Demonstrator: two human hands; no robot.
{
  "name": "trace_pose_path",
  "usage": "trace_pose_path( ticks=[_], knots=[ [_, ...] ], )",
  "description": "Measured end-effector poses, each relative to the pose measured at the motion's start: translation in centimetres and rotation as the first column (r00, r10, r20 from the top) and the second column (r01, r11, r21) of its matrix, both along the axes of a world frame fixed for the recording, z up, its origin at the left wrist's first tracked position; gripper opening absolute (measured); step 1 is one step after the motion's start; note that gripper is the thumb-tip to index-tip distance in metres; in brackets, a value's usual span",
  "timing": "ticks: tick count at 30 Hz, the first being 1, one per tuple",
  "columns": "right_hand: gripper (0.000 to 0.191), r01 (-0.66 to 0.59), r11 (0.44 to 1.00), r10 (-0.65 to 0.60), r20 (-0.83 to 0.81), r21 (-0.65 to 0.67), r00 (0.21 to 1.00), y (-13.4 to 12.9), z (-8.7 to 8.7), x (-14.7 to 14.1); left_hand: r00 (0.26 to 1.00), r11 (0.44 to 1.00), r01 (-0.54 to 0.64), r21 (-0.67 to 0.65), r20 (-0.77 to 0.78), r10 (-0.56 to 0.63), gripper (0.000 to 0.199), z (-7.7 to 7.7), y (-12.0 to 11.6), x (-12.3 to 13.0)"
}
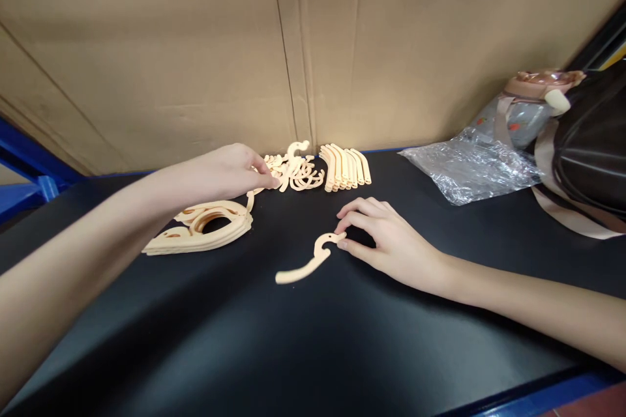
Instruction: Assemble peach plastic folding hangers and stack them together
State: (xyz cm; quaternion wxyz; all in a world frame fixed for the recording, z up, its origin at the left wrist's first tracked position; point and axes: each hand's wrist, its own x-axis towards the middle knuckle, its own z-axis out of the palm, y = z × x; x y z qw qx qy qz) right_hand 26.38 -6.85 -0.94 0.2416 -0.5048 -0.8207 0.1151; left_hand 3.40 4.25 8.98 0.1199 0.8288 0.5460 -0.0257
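My right hand (381,238) pinches the end of a cream curved hook piece (320,251) between thumb and fingers; the piece's long arm points to the lower left, over the black table (274,339). My left hand (244,171) is at the left edge of a pile of small cream hook pieces (303,172), its fingers pressed together at a piece too small to make out. Right of the pile, several cream bent arms (345,168) lie in a neat row. A stack of larger cream hanger-like pieces (222,231) lies below my left wrist.
At the right are a crumpled clear plastic bag (472,166), a bottle (525,107) with a pink lid and strap, and a dark bag (596,137). A cardboard wall (195,58) stands behind the table. Blue frame parts (29,156) show at the left.
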Motion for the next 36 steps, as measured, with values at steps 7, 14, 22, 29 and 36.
trace_pose_path(
  ticks=[7, 14, 22, 29, 36],
  knots=[
    [0.017, 0.085, 0.996, -0.084, -0.06, 0.003, 0.995, 1.3, -0.7, 1.0, 0.977, 0.856, 0.2, -0.477, 0.037, -0.208, 0.027, 0.1, -2.9, 1.3],
    [0.017, 0.027, 0.999, -0.031, -0.107, -0.041, 0.994, 1.5, -0.5, 1.1, 0.976, 0.825, 0.191, -0.532, 0.016, -0.215, 0.022, -0.7, -3.4, 1.6],
    [0.011, -0.032, 0.999, 0.027, -0.12, -0.039, 0.992, 1.3, -0.3, 1.0, 0.981, 0.88, 0.146, -0.452, -0.047, -0.187, 0.019, -1.4, -2.9, 1.4],
    [0.011, -0.015, 1.0, 0.014, -0.118, -0.015, 0.993, 1.5, -0.5, 1.2, 0.986, 0.948, 0.147, -0.283, -0.037, -0.164, 0.018, -1.8, -3.6, 1.5],
    [0.012, -0.011, 1.0, 0.011, -0.116, -0.002, 0.993, 1.3, -0.5, 1.1, 0.988, 0.955, 0.128, -0.266, -0.05, -0.147, 0.027, -1.6, -3.8, 1.3]
  ],
)
